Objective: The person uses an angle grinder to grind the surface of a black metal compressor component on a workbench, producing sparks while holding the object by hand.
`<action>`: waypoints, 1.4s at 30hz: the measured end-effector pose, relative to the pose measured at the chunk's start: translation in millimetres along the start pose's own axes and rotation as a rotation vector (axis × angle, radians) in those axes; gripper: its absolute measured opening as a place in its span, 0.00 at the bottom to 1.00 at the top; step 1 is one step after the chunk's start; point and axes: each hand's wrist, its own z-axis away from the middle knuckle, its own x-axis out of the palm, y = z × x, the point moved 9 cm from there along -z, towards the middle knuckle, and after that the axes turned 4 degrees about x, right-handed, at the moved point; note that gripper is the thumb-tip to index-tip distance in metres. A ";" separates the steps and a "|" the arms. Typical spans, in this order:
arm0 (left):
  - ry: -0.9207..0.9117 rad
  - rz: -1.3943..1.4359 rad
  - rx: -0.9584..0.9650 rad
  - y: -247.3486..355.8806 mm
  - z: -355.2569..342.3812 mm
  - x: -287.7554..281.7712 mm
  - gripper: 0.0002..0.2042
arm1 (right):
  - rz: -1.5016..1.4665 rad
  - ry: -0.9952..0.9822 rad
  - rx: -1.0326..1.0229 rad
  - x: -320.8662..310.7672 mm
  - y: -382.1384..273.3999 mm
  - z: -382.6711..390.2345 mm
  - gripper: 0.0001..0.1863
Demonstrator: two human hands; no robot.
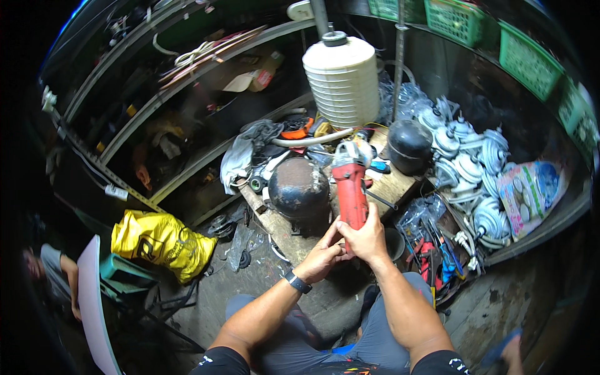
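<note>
Out in front of me I hold a red angle grinder (350,190), its metal head pointing away over a wooden bench (290,240). My right hand (367,236) wraps the rear of its body. My left hand (322,257) closes in at the tail end beside it; its fingertips are partly hidden. To the left of the tool stands a dark, rust-topped compressor shell (299,187) on the bench. Another black domed shell (409,147) sits farther back on the right. A screwdriver with a blue handle (379,166) lies just right of the grinder's head.
A ribbed white tank (342,81) stands behind the bench. Grey-white coiled parts (469,165) pile up at right, above pliers and other hand tools (431,259). A yellow sack (161,244) sits at left near a person (56,275). Green baskets (530,59) line the back right.
</note>
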 end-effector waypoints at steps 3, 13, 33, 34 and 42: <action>-0.023 -0.093 0.066 9.9 3.2 -1.8 0.43 | -0.390 -0.133 0.063 14.3 21.9 -7.6 0.29; -0.066 -0.537 0.264 38.6 31.7 11.0 0.42 | -0.610 -0.307 0.181 15.5 3.5 -2.8 0.31; -0.079 -0.570 0.499 22.0 13.6 -0.2 0.33 | -0.569 -0.369 0.132 44.1 40.4 -30.8 0.36; 0.023 -0.503 0.662 20.4 13.6 -5.8 0.32 | -0.532 -0.379 0.158 48.9 44.8 -32.3 0.34; 0.135 -0.495 0.440 23.7 21.3 -8.3 0.41 | -0.221 -0.388 0.158 36.7 68.6 -44.8 0.25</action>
